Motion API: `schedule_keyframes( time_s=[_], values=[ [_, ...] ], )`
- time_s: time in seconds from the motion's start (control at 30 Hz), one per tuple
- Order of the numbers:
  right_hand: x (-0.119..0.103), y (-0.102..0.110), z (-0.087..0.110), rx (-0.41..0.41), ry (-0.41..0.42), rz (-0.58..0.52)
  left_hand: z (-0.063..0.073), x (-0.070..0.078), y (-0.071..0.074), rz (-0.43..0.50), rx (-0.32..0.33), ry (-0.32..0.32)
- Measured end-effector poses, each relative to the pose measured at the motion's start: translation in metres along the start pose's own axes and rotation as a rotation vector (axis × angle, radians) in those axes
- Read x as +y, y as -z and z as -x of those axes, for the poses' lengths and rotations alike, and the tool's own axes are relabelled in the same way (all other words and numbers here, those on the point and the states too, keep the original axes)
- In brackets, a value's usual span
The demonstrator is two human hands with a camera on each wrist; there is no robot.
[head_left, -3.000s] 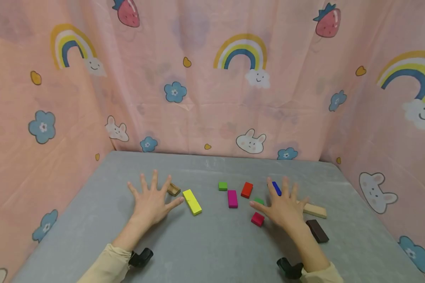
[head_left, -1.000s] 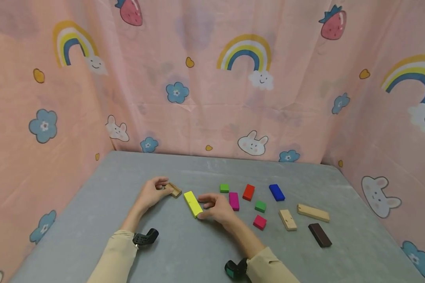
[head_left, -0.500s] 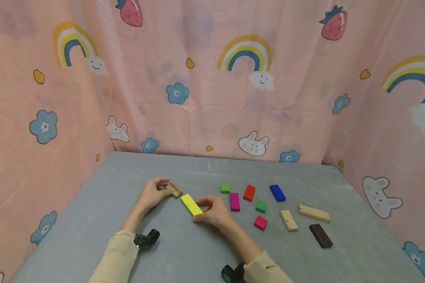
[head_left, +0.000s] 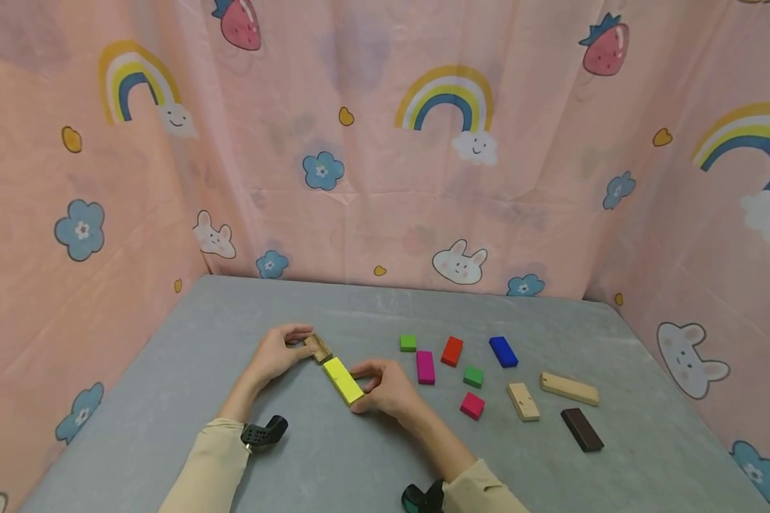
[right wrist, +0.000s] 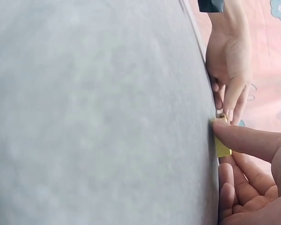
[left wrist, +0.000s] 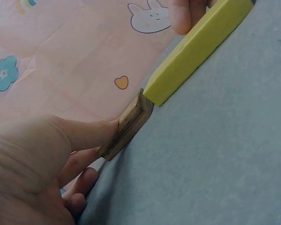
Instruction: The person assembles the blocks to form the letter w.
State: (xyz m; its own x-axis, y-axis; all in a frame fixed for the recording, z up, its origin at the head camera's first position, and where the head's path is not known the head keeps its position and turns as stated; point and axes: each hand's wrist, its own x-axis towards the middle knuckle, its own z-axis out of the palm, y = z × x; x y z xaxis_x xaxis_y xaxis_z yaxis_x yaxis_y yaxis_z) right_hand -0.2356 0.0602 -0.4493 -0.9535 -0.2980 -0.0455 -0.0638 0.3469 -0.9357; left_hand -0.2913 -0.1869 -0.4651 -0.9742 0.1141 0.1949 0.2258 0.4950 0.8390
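Observation:
My left hand (head_left: 284,352) pinches a small brown wooden block (head_left: 319,349) with a recessed top between thumb and fingers. My right hand (head_left: 386,388) grips the near end of a longer yellow block (head_left: 343,381), thumb on the near side. The two blocks lie end to end on the grey table, roughly in line. Close up in the left wrist view, the yellow block (left wrist: 196,51) has its corner right at the end of the wooden block (left wrist: 126,126). In the right wrist view the thumb and fingers partly hide the yellow block (right wrist: 223,148).
Right of the hands lie loose blocks: light green (head_left: 408,343), magenta (head_left: 425,368), red (head_left: 452,352), green (head_left: 473,376), crimson (head_left: 472,405), blue (head_left: 503,352), short beige (head_left: 523,402), long beige (head_left: 569,388) and dark brown (head_left: 582,429). A patterned pink curtain (head_left: 372,206) surrounds the grey table (head_left: 334,463).
Both hands were spread over the table at first. The left has taken hold of the wooden block; the right has crossed leftward, gripped the yellow block and brought it against the wooden block's end.

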Motion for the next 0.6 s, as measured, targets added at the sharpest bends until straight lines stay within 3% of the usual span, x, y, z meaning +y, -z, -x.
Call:
schedule_keyframes(
  time_s=[0.2, 0.6],
  values=[
    [-0.0015, -0.0032, 0.0012, 0.006, 0.0, -0.003, 0.0011, 0.0019, 0.0012, 0.019, -0.023, 0.035],
    [0.0005, -0.0082, 0.0008, -0.002, 0.015, 0.021, 0.002, 0.001, 0.0021, 0.02, -0.083, 0.024]
  ],
)
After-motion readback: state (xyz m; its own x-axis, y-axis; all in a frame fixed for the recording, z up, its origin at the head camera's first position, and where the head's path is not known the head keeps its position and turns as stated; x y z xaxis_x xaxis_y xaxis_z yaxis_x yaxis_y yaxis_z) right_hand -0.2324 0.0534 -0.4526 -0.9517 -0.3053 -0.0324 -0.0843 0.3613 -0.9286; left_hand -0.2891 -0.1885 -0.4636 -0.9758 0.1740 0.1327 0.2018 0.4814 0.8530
